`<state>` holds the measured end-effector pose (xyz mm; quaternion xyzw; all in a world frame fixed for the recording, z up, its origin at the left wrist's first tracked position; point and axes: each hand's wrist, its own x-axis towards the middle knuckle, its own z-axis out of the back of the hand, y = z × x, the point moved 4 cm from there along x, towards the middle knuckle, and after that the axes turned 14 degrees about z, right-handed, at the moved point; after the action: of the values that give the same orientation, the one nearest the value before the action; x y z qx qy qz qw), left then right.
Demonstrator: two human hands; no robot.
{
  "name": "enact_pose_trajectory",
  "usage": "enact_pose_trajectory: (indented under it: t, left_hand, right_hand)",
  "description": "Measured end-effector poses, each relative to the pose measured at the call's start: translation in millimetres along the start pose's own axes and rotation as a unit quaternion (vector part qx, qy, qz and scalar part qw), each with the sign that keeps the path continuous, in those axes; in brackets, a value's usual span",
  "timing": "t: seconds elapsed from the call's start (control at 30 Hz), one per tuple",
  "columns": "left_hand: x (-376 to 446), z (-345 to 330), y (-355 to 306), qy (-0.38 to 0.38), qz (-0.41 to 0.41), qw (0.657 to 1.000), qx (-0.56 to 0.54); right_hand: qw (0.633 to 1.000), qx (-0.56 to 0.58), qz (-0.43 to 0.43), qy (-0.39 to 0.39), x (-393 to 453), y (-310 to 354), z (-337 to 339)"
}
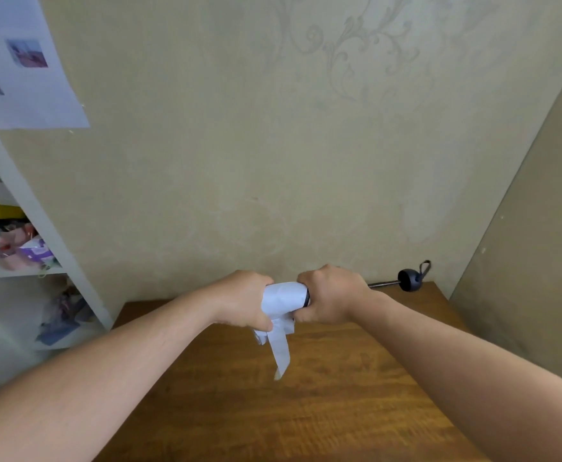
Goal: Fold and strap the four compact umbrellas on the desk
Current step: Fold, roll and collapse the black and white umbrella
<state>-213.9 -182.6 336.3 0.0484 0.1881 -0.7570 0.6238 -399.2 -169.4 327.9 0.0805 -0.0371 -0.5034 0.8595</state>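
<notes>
The white umbrella (284, 300) is up in the air over the far part of the desk (306, 395), held sideways between the two hands. Only a short bit of its bunched cloth shows between them. The left hand (244, 300) is curled tight round the left end of the cloth. The right hand (331, 295) is curled tight round the right end, just past a black ring on the umbrella. The two hands are very near each other, with the white cloth filling the gap.

A long white strap (280, 353) hangs down loose from the cloth, under the hands. It does not look like it is touching the desk.

A thin metal rod (383, 284) sticks out from behind the right hand toward the far right corner of the desk. At its end is a round black handle (409, 279) with a small loop (424, 266) on it, near the wall (239, 161).

The desk is brown wood. To the left of the desk stands a white shelf (19, 208) with yellow, pink and purple things in it. A paper sheet (23, 61) with small pictures hangs on the wall above the shelf.
</notes>
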Motion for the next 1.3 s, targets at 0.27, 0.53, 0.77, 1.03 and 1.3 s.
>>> enact_pose_trajectory:
  t: [0.27, 0.53, 0.77, 1.03, 1.3]
  left_hand:
    - [6.2, -2.0, -0.5, -0.134, -0.065, 0.976, 0.158]
    - [5.1, -21.0, 6.2, 0.033, -0.042, 0.994, 0.093]
    - [8.5, -32.6, 4.2, 0.057, -0.023, 0.993, 0.1]
    - [15.2, 10.5, -5.1, 0.063, -0.005, 0.996, 0.056]
    - [12.2, -2.3, -7.2, -0.02, -0.053, 0.987, 0.151]
  right_hand:
    - [0.993, 0.105, -0.038, 0.04, 6.3, 3.5, -14.8]
    - [0.956, 0.267, -0.028, 0.121, -0.6, 1.5, -40.2]
    - [0.985, 0.16, 0.027, 0.05, 0.9, 11.5, -52.0]
    - [0.998, 0.035, 0.024, -0.043, 5.8, -1.5, -16.0]
    - [0.99, 0.143, -0.011, -0.007, 3.7, 1.6, -29.7]
